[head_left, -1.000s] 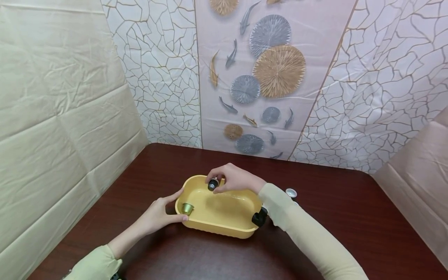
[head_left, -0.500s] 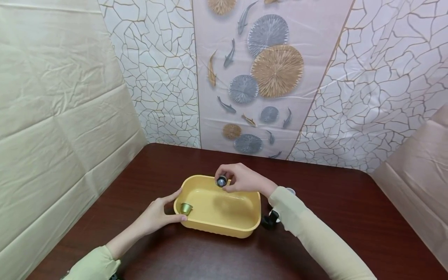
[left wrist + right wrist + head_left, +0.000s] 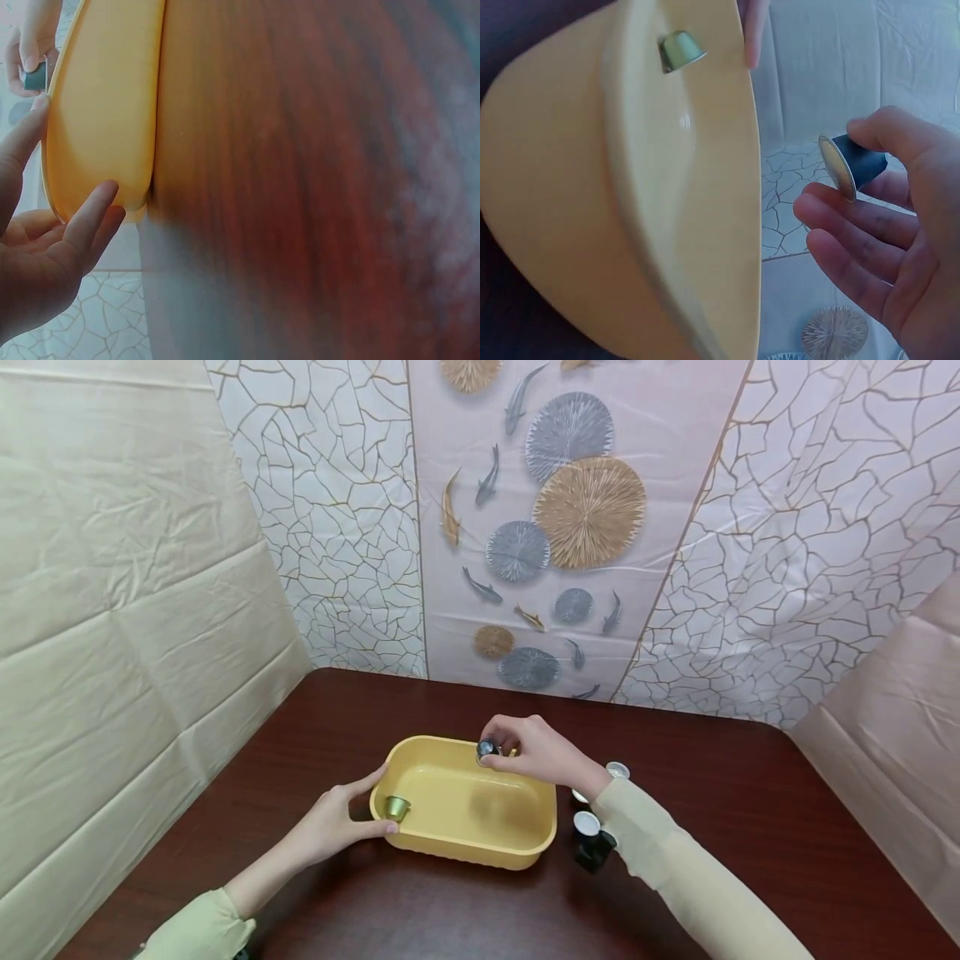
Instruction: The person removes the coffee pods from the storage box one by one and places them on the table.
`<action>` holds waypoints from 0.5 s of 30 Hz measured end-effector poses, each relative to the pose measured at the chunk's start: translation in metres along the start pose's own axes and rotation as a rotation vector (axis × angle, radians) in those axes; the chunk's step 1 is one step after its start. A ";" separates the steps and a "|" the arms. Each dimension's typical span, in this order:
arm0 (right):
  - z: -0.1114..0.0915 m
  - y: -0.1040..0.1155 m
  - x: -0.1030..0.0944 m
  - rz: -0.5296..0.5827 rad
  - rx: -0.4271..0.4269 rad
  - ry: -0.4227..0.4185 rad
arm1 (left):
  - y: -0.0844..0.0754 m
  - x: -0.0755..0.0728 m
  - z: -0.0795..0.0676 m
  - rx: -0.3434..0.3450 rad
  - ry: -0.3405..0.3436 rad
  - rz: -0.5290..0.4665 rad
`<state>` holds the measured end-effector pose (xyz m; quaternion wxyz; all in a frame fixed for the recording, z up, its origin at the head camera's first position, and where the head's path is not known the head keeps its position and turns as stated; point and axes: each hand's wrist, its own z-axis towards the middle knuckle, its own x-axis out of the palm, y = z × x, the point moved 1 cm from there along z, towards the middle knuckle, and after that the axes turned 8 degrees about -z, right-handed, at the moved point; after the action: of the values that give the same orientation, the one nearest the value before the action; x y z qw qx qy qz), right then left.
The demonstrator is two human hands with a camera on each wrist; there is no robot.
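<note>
My left hand (image 3: 341,814) holds the left end of a yellow tub (image 3: 465,852), thumb at the front rim and index finger at the back left. My right hand (image 3: 536,750) pinches a dark coffee capsule (image 3: 487,749) above the tub's back rim. In the right wrist view, the foil lid of this dark blue-black capsule (image 3: 859,163) faces the tub, between thumb and fingers. Inside the tub, at its left end, lies a green coffee capsule (image 3: 397,808), its own lid turned away from the head camera.
Right of the tub are several more capsules: one shows a white lid (image 3: 587,823), dark ones (image 3: 595,852) lie beside it, and another pale lid (image 3: 617,770) is farther back. The right forearm partly covers this group. A patterned cloth (image 3: 517,610) hangs behind the dark red table (image 3: 420,910).
With the dark capsule pinched, my right hand has moved rightward along the tub's back side. More capsules on the right now show from behind the sleeve. My left hand keeps its hold.
</note>
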<state>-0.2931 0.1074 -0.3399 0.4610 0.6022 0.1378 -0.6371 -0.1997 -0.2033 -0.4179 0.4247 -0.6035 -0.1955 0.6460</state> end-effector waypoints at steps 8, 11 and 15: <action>-0.019 -0.005 -0.005 -0.005 0.033 -0.068 | -0.002 0.001 0.000 0.014 -0.001 0.011; -0.025 -0.008 -0.007 0.031 0.066 -0.102 | -0.003 0.001 0.000 0.018 -0.002 0.008; -0.033 -0.012 -0.007 0.098 0.120 -0.104 | -0.003 0.001 0.000 0.017 -0.005 0.003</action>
<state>-0.2822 0.1412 -0.3462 0.4612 0.6011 0.0455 -0.6510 -0.1984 -0.2014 -0.4162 0.4284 -0.5983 -0.1903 0.6498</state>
